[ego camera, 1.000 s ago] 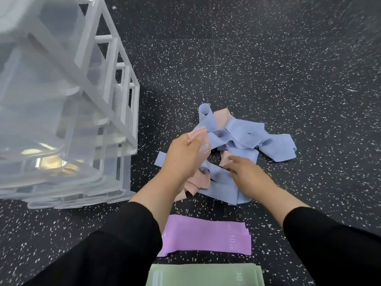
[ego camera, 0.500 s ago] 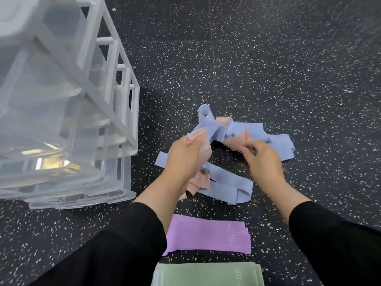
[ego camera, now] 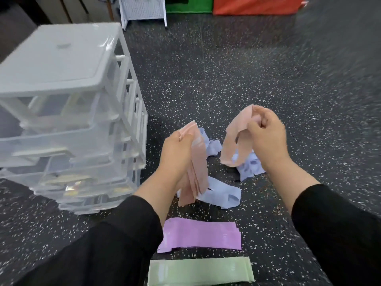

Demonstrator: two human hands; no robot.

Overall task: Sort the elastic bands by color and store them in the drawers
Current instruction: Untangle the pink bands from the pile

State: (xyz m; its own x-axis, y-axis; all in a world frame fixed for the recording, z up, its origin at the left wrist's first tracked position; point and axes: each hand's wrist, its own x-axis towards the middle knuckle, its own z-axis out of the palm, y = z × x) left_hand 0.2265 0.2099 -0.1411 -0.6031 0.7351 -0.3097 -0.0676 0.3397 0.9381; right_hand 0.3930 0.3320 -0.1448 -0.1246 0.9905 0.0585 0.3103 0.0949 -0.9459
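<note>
Left hand (ego camera: pixel 177 149), frame centre: fingers curled round a bundle of pink bands (ego camera: pixel 196 172) hanging down. Right hand (ego camera: pixel 266 137), right of centre: pinches a single pink band (ego camera: pixel 237 139), raised. Blue bands (ego camera: pixel 218 193) loose on speckled floor (ego camera: pixel 226 69) beneath. Purple stack (ego camera: pixel 200 234) and green stack (ego camera: pixel 200 271), bottom centre. Clear drawer unit (ego camera: pixel 68 120), left.

I take this for a gym or exercise room: I see black rubber floor (ego camera: pixel 237 75) flecked with white, the kind laid in gyms, with green (ego camera: pixel 188 4) and red (ego camera: pixel 257 5) padded blocks and a white rack (ego camera: pixel 144 9) at its far edge.
</note>
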